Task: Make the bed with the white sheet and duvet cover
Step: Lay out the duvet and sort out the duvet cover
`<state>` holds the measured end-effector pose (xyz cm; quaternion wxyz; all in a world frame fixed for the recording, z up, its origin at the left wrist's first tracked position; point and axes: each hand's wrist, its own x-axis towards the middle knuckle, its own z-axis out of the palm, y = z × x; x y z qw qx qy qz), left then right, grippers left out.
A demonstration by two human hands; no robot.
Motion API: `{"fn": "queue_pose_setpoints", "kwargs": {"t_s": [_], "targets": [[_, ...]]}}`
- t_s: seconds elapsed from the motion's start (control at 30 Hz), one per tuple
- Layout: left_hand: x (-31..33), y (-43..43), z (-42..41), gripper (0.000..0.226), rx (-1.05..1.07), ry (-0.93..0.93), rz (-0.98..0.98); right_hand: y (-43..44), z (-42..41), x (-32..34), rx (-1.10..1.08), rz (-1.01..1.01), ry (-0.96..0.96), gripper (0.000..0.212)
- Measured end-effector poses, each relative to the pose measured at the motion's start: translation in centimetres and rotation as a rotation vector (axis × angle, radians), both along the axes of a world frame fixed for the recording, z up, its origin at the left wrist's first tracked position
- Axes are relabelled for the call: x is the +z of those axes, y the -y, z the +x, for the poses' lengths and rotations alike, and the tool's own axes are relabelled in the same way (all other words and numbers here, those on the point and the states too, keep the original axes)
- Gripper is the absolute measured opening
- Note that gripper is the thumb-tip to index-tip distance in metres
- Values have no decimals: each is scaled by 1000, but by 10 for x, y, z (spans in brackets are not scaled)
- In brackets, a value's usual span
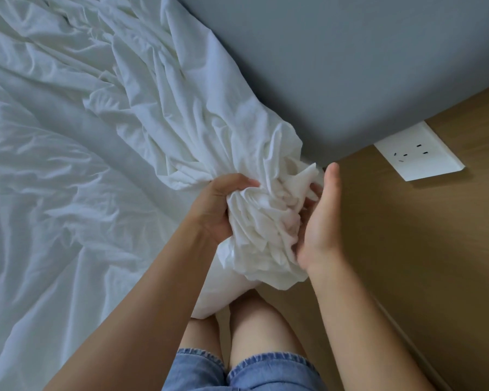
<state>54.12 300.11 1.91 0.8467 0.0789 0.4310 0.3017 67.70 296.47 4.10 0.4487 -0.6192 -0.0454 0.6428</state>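
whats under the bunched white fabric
A smooth white padded corner shows beneath the bunched white fabric; the fabric covers the rest of it.

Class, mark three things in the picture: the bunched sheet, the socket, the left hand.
sheet (pixel 266 221): head view, on the bunched end.
socket (pixel 418 152): head view, middle of its white plate.
left hand (pixel 219 204): head view, middle of the hand.

One wide-angle camera, worn on the head, looks steeply down from close above the left hand and right hand, framed just below the grey headboard; white bedding fills the view left of the headboard, a wall socket lies right of it
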Motion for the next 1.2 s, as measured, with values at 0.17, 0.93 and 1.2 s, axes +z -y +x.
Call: {"fn": "queue_pose_setpoints", "kwargs": {"t_s": [0.17, 0.93, 1.2], "targets": [[1, 4, -1, 19, 25, 105, 52, -16, 10, -2, 128, -264, -214, 57], [2, 12, -1, 23, 79, -72, 35, 14, 7, 3, 320, 321, 932, 30], [-13, 28, -2, 9, 13, -143, -55, 32, 21, 7, 518, 188, 1171, 50]]}}
